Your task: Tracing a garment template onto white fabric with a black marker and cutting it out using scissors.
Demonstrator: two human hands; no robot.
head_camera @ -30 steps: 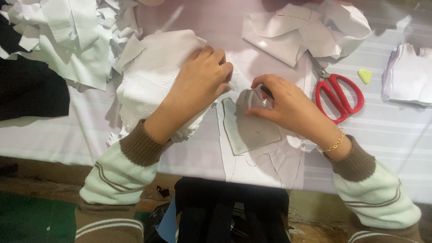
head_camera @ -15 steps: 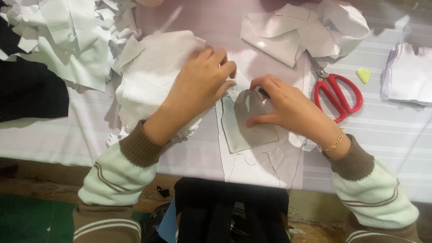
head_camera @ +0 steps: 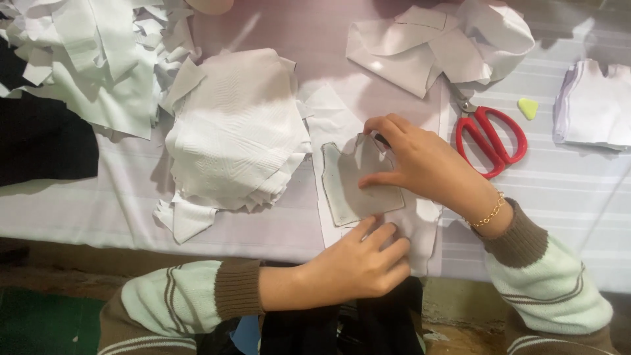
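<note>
**Grey template pinned between two hands on white fabric**

We see a grey template piece (head_camera: 358,184), shaped with a notched top, lying flat on a sheet of white fabric (head_camera: 420,227) near the front edge of the table (head_camera: 578,217). Our right hand (head_camera: 427,164) rests on the template's upper right part: the thumb presses on its right side, and the index finger curls down to its top edge, where a small dark tip shows; we cannot tell what it is. The other fingers are loosely bent and grasp nothing we can make out. Our left hand (head_camera: 358,266) lies at the table edge just below the template, its fingers spread slightly and laid flat, their tips touching the fabric at the template's lower edge; it holds nothing.

To the left sits a stack of cut white pieces (head_camera: 236,131). Red-handled scissors (head_camera: 490,135) lie just right of the right hand, with a small yellow-green chalk (head_camera: 527,107) beyond them.
</note>
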